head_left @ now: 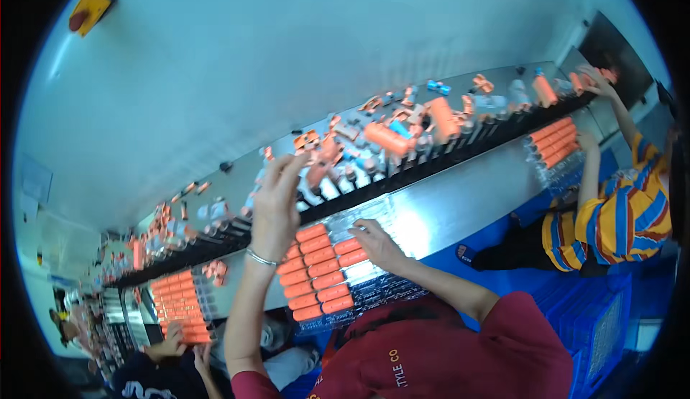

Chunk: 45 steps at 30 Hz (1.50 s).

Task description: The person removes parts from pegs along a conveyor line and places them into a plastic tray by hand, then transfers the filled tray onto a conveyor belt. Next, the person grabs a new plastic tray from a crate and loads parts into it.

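Note:
My left hand (277, 201), with a bracelet at the wrist, is raised over the near side of the parts line. Its fingers reach toward the loose orange parts (323, 156), apart, and I see nothing in them. Slightly blurred, my right hand (379, 246) hovers low over the bench with fingers apart. Its fingertips are beside an orange cylinder (351, 252) at the right edge of a block of orange cylinders (314, 272). These cylinders lie side by side in rows on a clear plastic tray (366, 296). Whether the right fingertips touch that cylinder is hard to tell.
A dark-edged raised strip (460, 156) runs along the metal bench (445, 198), heaped with orange, blue and clear parts. At right, a person in a striped shirt (611, 216) works at another orange batch (553, 142). At left, another person handles an orange batch (176, 302). Blue crates (575, 327) stand at lower right.

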Each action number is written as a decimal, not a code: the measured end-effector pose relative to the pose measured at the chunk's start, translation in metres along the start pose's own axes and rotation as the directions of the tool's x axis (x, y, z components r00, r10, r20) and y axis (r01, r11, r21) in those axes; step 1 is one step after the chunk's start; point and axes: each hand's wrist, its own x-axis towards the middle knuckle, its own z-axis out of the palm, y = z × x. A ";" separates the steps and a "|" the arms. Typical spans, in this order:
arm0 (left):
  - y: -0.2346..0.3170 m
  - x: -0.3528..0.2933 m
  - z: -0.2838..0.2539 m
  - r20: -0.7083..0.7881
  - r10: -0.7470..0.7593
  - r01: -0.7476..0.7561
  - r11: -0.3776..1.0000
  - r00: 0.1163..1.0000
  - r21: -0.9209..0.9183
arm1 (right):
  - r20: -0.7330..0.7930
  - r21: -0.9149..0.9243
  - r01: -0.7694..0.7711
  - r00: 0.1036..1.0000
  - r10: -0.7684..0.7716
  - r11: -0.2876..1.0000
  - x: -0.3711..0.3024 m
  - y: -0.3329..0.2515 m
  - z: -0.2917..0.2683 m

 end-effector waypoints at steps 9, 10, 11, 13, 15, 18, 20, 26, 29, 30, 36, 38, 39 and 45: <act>0.017 0.087 0.016 0.427 0.328 -0.433 0.885 0.843 0.174 | -0.101 0.020 0.027 0.995 -0.025 0.999 0.029 0.007 0.008; 0.004 0.091 0.018 0.446 0.396 -0.512 0.841 0.803 0.174 | -0.116 0.028 0.049 0.992 -0.046 0.998 0.031 0.005 0.012; -0.014 0.089 0.015 0.582 0.241 -0.426 0.882 0.776 0.203 | -0.128 0.041 0.080 0.989 -0.075 0.996 0.036 0.003 0.015; -0.023 0.085 0.007 0.598 -0.009 -0.222 0.924 0.801 0.311 | -0.150 -0.001 0.165 0.975 -0.163 0.986 0.037 0.012 0.023; -0.034 0.069 -0.008 0.544 -0.085 -0.075 0.961 0.835 0.266 | -0.126 0.017 0.151 0.981 -0.148 0.988 0.035 0.007 0.020; -0.035 0.047 -0.011 0.402 -0.055 -0.073 0.953 0.914 0.296 | -0.114 0.079 0.163 0.981 -0.154 0.983 0.026 0.009 0.016; -0.038 0.041 -0.016 0.311 -0.007 -0.095 0.945 0.950 0.312 | -0.119 0.059 0.113 0.987 -0.106 0.992 0.025 0.008 0.008; -0.082 -0.007 -0.072 0.460 -0.401 0.491 0.866 0.793 -0.092 | -0.266 -0.070 0.359 0.893 -0.364 0.931 0.071 -0.060 -0.079; -0.079 -0.024 -0.085 0.444 -0.310 0.151 0.922 0.841 0.357 | -0.188 -0.274 0.427 0.855 -0.483 0.862 0.139 -0.088 -0.116; -0.084 -0.028 -0.090 0.480 -0.120 -0.117 0.893 0.869 0.435 | -0.029 -0.289 0.507 0.843 -0.536 0.812 0.163 -0.102 -0.123; -0.112 -0.029 -0.125 0.655 0.025 -0.323 0.884 0.755 0.338 | 0.728 -0.263 0.720 0.585 -0.357 0.643 0.257 -0.129 -0.075; -0.116 -0.030 -0.137 0.679 -0.089 -0.240 0.895 0.729 0.376 | 0.623 -0.310 0.688 0.669 -0.406 0.656 0.257 -0.134 -0.062; -0.121 -0.036 -0.146 0.658 -0.095 -0.247 0.880 0.747 0.407 | 0.496 -0.357 0.642 0.746 -0.445 0.678 0.255 -0.140 -0.053; -0.150 -0.063 -0.159 0.516 -0.377 0.044 0.836 0.769 0.546 | 0.562 -0.451 0.288 0.827 0.018 0.845 0.267 -0.195 -0.003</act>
